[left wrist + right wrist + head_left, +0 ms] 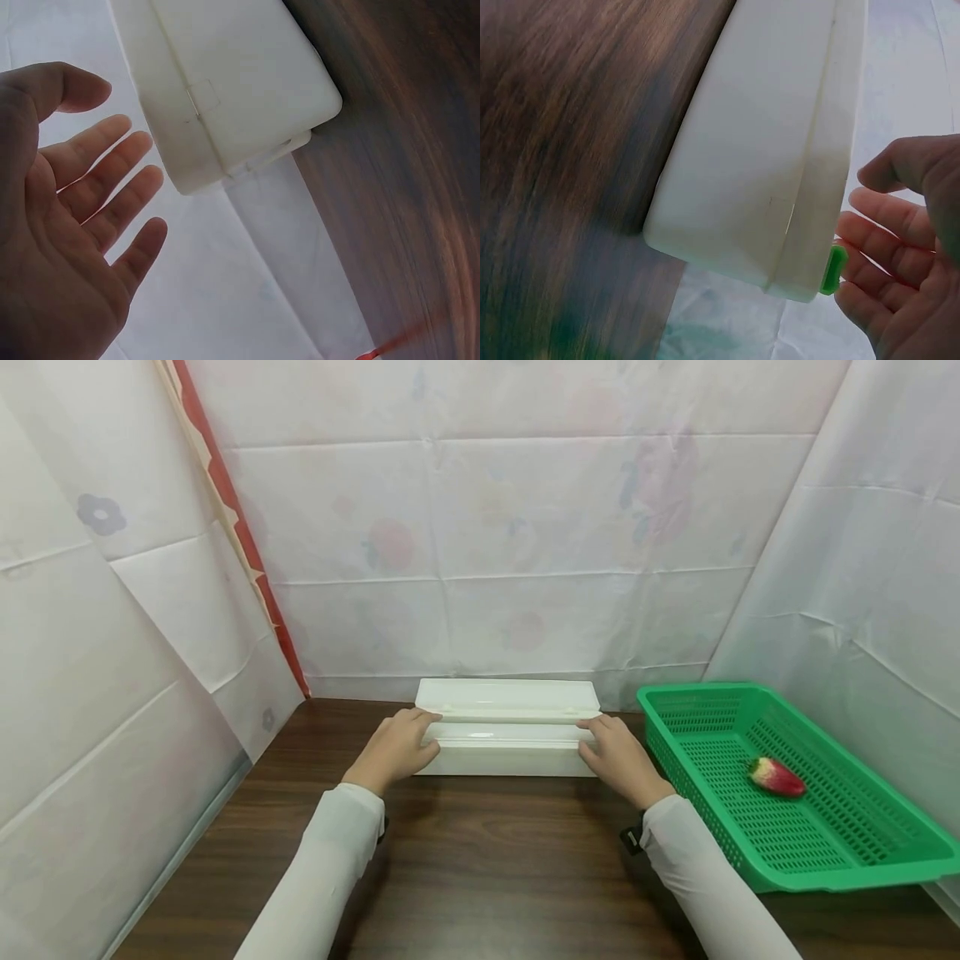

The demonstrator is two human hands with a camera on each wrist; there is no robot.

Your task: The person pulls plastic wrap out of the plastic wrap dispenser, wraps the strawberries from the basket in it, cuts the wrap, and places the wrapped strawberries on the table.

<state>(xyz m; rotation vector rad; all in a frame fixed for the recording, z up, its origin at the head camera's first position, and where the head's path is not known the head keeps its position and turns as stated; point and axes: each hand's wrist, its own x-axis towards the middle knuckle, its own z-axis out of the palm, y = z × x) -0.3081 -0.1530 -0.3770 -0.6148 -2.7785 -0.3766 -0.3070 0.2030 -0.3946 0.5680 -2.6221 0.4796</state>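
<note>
A long white box (507, 760) lies crosswise on the dark wooden table, a white panel (507, 693) rising along its back. At its left end is my left hand (397, 743), and at its right end my right hand (618, 756). In the left wrist view, the loosely bent fingers (112, 199) sit just beside the white box (232, 82), with a visible gap. Seen from the right wrist, the right fingers (889, 259) are spread close to the other end of the box (742, 172); whether they touch it I cannot tell. Neither hand grips anything.
A green perforated basket (757, 881) stands at the right, beside my right forearm. In it lies a red, pale-ended oblong item (778, 777). White patterned sheeting (525, 527) hangs behind and on both sides. A green piece (834, 270) shows beside the box end.
</note>
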